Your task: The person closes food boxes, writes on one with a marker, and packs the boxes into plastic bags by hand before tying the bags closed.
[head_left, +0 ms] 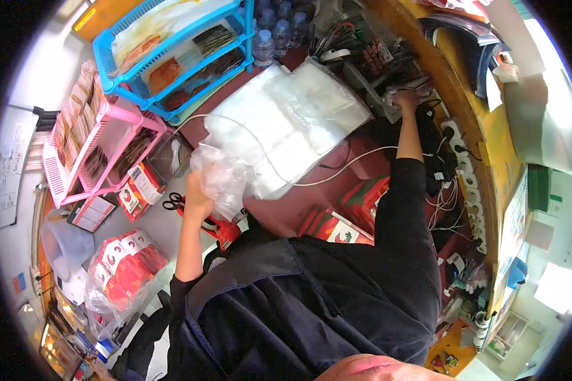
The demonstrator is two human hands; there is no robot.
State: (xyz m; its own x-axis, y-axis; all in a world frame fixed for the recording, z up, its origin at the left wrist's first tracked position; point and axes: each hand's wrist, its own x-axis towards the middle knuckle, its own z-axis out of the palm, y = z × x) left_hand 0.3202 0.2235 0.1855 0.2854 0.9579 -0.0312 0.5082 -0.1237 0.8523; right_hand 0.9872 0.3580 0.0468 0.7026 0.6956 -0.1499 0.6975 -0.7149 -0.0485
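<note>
My left hand is at the left edge of the dark red table, closed on a crumpled clear plastic bag; the bag hides part of the fingers. Flat clear plastic bags lie stacked in the middle, with a white cable running across them. My right hand reaches to the far right, among dark and clear plastic packets. Its fingers are too small and partly hidden to tell whether they hold anything.
A blue tray rack and water bottles stand at the back. A pink rack, black scissors and bagged red packets are on the left. Power strips line the right edge.
</note>
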